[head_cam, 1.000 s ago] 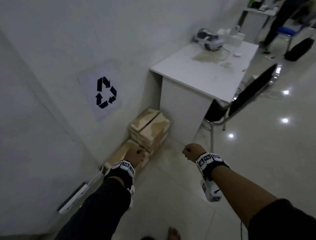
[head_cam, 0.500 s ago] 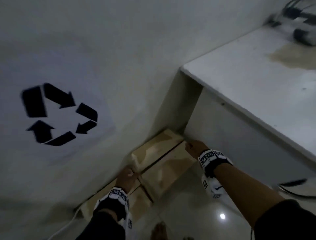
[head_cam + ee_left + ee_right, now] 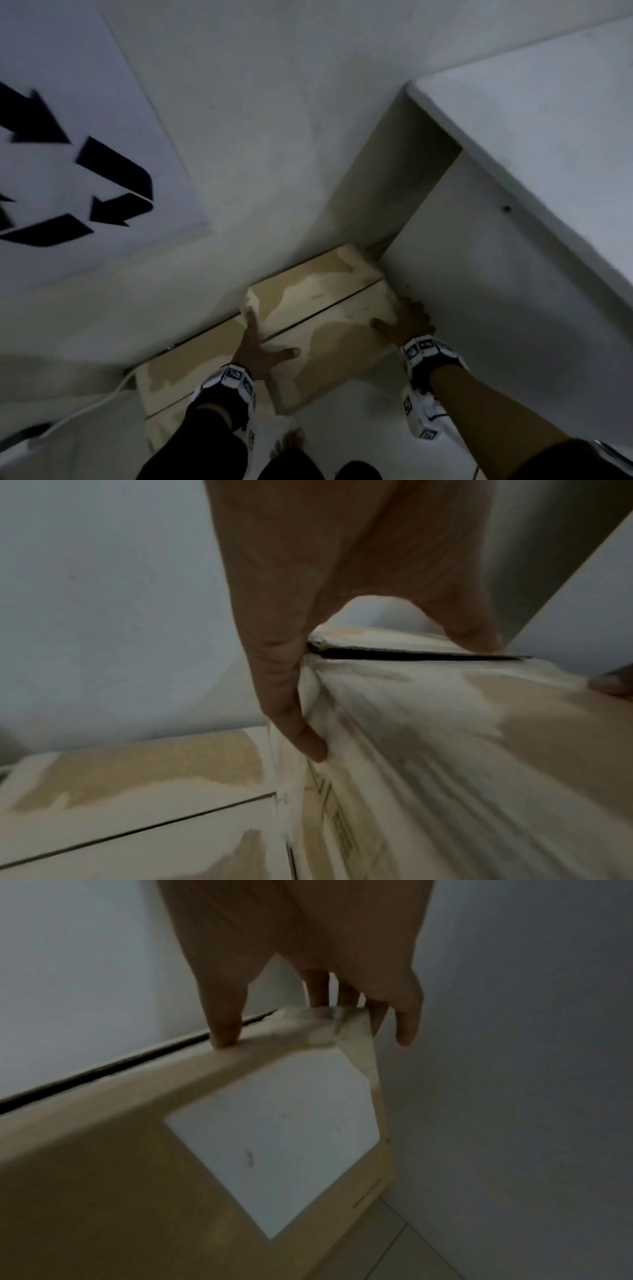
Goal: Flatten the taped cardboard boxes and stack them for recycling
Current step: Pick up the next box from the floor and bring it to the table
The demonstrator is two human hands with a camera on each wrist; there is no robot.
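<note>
The upper box (image 3: 322, 329) sits on the floor against the wall, wedged beside the bench (image 3: 534, 144), with a lower box (image 3: 178, 380) just left of it. It looks light and stiff but dented at the corners, its top flaps parted along a dark seam, so the short ends are the sensible places to hold. The left hand (image 3: 257, 346) has its thumb spread over the top and its fingers (image 3: 294, 718) wrapped down the left end; the right hand (image 3: 407, 322) clamps the right end, thumb on top, fingers (image 3: 405, 1015) curled over the corner into the gap by the bench. Half a second earlier both hands were only reaching the box edges; now they grip it, and the head camera has moved closer.
</note>
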